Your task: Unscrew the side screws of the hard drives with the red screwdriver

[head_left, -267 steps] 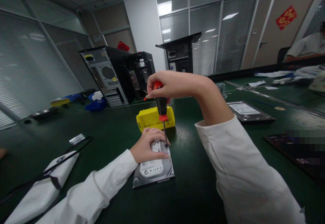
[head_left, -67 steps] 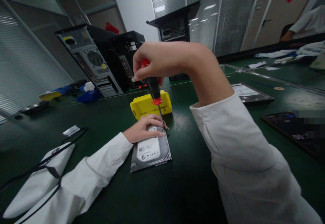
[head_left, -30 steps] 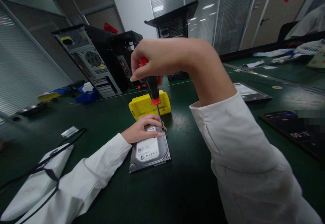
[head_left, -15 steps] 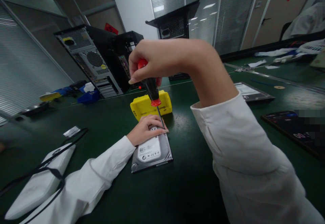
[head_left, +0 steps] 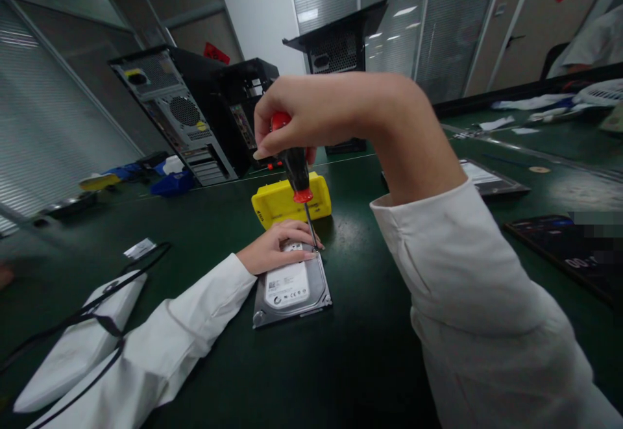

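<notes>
A silver hard drive (head_left: pixel 317 281) with a white label lies flat on the green table. My left hand (head_left: pixel 282 245) rests over its far left part, thumb on the top and fingers curled toward the far edge, holding it. From above, my right hand (head_left: pixel 292 117) is wrapped around the handle of a black and red screwdriver (head_left: pixel 296 172). Its thin shaft slants down to the drive's far right corner, and the tip sits between my left thumb and fingers. What lies right under the tip is too small to make out. A yellow bin (head_left: pixel 277 203) stands just behind the drive.
Black computer cases (head_left: pixel 195 114) stand at the back. A white box-shaped device (head_left: pixel 73 357) with a black cable lies at the left. Another drive (head_left: pixel 496 180) and a phone (head_left: pixel 559 247) are on the right. Blue bins (head_left: pixel 171 182) sit at the back left.
The view has shifted slightly. The fingers of my left hand have spread a little from the thumb near the screwdriver tip. My right hand stays on the screwdriver; the drive remains in place.
</notes>
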Available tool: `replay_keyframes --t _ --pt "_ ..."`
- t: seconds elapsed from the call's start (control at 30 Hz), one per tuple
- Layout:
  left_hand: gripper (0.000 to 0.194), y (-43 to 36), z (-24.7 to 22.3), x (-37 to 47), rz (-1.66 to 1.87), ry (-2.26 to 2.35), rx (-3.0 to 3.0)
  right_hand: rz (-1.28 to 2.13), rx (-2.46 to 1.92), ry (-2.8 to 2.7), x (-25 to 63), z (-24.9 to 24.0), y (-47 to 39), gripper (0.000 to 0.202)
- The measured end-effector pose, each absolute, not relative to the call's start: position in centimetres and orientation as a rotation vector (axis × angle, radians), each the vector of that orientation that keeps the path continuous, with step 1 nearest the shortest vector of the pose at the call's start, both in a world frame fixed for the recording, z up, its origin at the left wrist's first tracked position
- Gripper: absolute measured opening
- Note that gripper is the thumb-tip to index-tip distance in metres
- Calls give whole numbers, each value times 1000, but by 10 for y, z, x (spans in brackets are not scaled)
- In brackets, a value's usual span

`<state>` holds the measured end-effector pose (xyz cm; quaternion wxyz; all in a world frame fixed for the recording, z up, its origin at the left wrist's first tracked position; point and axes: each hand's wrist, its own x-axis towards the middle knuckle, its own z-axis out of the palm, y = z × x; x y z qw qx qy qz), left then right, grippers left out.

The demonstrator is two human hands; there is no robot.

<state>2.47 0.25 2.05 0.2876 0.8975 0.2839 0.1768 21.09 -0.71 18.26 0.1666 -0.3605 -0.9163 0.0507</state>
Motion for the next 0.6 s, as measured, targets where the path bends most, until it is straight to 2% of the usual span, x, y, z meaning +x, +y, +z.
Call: replay_keyframes --t 0.6 --pt "16 4 17 23 492 747 2395 125 -1057 -2565 212 181 -5 24"
